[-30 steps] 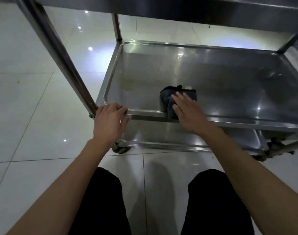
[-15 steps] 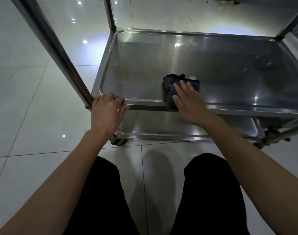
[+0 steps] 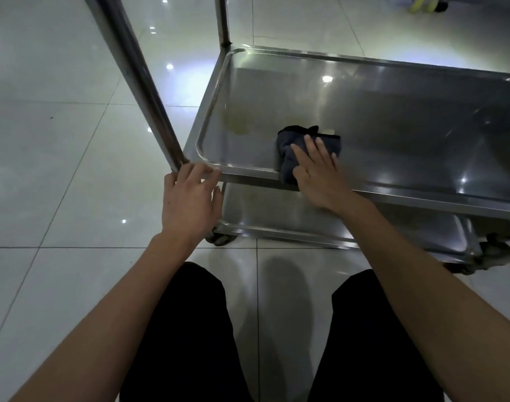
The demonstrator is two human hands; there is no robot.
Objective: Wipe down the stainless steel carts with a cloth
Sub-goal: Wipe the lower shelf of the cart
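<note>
Right hand (image 3: 320, 175): fingers straight and spread, palm down, pressing the cloth flat; nothing is gripped.
Cloth (image 3: 288, 149): dark, bunched, lying on the middle shelf at its near rim, partly draped over the edge under the palm. Judged soft, light and limp (it will fold and slide under pressure, not hold a shape); best held by flat palm pressure, or pinched at the bunched far edge where a pale tag shows.
Left hand (image 3: 190, 195): fingers curled over the near left corner of the shelf, by the foot of the upright post, apparently steadying the cart.
Cart (image 3: 393, 198): stainless steel, on castors; judged rigid, smooth and slippery, and liable to roll if pushed without a bracing hold.
Middle shelf (image 3: 378, 117): shallow tray with raised rim; a yellowish stain (image 3: 236, 123) sits left of the cloth, near but apart from it (not yet wiped, by the look).
Lower shelf (image 3: 277, 210): visible beneath, partly hidden by the rim and forearm.
Upright post (image 3: 137, 82): slants up at the left corner; a second post (image 3: 223, 21) stands at the far left corner. Both would interrupt a long sweep.
Floor (image 3: 59, 169): glossy pale tiles with light reflections.
Legs (image 3: 190, 343): dark-clad, close before the cart.
</note>
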